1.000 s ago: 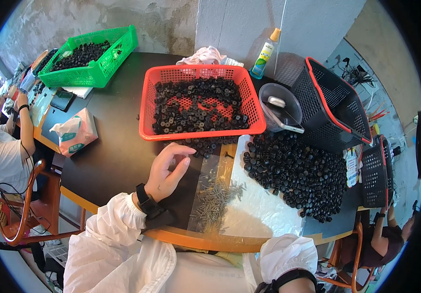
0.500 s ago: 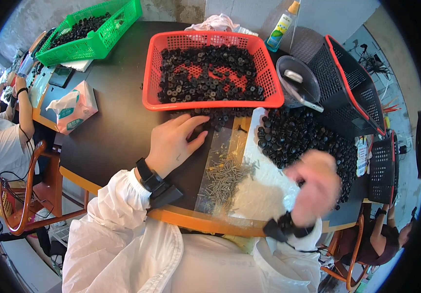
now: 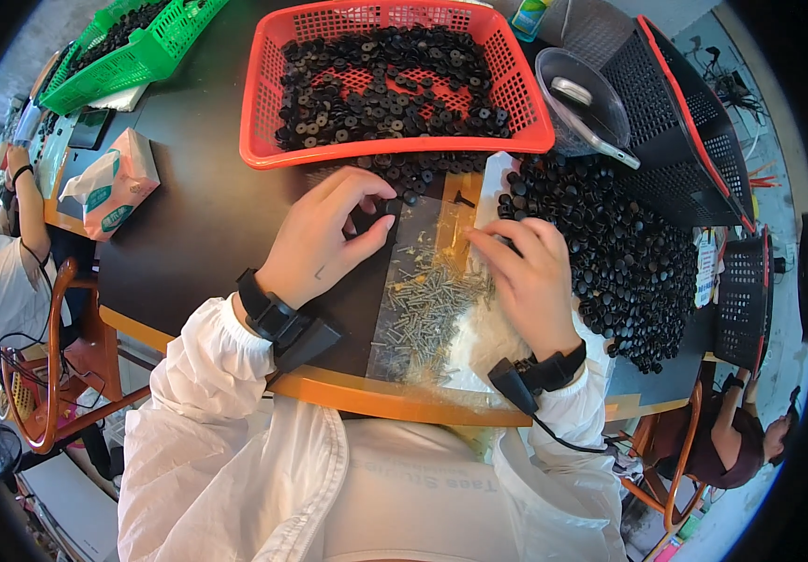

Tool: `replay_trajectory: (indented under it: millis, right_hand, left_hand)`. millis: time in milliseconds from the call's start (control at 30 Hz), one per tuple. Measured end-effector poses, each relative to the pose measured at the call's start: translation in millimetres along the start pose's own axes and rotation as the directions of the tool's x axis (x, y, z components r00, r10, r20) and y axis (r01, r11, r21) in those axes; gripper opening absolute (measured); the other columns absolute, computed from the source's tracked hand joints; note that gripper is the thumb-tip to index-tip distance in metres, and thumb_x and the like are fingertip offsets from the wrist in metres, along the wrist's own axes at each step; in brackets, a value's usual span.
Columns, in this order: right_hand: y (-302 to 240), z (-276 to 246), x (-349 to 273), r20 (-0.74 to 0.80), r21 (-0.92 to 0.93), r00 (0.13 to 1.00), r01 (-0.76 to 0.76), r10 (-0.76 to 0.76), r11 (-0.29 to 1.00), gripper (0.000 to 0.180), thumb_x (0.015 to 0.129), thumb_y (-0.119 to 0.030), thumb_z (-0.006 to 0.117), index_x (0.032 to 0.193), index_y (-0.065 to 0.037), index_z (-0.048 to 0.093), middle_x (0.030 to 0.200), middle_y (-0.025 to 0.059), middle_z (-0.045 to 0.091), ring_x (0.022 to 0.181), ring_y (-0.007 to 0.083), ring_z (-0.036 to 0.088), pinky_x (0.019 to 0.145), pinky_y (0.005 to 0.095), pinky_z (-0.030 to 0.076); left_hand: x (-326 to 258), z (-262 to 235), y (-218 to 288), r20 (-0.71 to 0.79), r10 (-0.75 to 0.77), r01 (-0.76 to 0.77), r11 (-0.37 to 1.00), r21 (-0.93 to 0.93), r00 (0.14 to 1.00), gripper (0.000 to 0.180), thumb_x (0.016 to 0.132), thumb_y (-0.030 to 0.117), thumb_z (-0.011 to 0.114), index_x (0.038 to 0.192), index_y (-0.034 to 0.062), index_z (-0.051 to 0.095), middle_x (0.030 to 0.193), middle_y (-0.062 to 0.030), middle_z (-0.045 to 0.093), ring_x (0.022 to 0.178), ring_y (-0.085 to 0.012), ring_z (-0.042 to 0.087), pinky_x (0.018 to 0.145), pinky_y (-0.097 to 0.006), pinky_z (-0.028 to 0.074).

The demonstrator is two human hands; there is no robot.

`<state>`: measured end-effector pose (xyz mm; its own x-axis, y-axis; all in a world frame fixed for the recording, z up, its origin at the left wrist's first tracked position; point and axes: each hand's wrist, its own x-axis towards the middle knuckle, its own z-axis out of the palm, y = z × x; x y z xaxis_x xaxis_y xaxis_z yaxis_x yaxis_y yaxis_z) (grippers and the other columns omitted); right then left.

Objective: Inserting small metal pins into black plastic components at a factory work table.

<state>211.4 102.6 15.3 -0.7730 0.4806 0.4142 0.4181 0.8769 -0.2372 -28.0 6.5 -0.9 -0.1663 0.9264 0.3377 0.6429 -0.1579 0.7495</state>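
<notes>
Black caps (image 3: pixel 633 267) beside printed label (image 3: pixel 705 268)

Screws (image 3: pixel 418 314) left of caps (image 3: pixel 633 267)

Both your forearms (image 3: pixel 212 361) angle in from below: your left hand (image 3: pixel 324 234) arches, thumb (image 3: pixel 367 244) and forefinger (image 3: pixel 352 184) curving toward each other, while your right hand (image 3: pixel 533 276) points up and leftward, fingers (image 3: pixel 507 242) bent.

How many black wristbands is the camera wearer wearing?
2: the left wristband just behind the left hand, the right wristband just behind the right hand. The sleeves could hide more.
</notes>
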Motion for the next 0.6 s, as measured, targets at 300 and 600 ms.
replay_trajectory:
  millis: [300, 600]
  right_hand:
    - [1.4, 9.6, 2.7, 0.013, -0.031, 0.996, 0.083, -0.083, 0.996, 0.021, 0.069, -0.009, 0.071, 0.089, -0.009, 0.068, 0.097, -0.0012, 0.066, 0.093, 0.0236, 0.057, 0.086, 0.0375, 0.046]
    - [-3.7, 11.5, 4.8, -0.043, 0.138, 0.999, -0.021, 0.028, 0.99, 0.017, 0.074, -0.007, 0.068, 0.091, -0.008, 0.066, 0.087, 0.002, 0.065, 0.086, 0.0238, 0.059, 0.077, 0.0356, 0.049]
  left_hand:
    - [-5.3, -2.3, 7.7, 0.157, -0.133, 0.173, 0.947, -0.272, 0.979, 0.026, 0.086, -0.001, 0.064, 0.111, 0.0042, 0.06, 0.101, -0.0032, 0.061, 0.084, -0.0087, 0.058, 0.069, -0.021, 0.048]
    - [-6.0, -2.0, 5.5, 0.16, -0.203, 0.249, 0.902, -0.354, 0.966, 0.023, 0.086, -0.002, 0.062, 0.108, 0.0023, 0.057, 0.099, -0.0035, 0.06, 0.084, -0.0076, 0.055, 0.069, -0.021, 0.046]
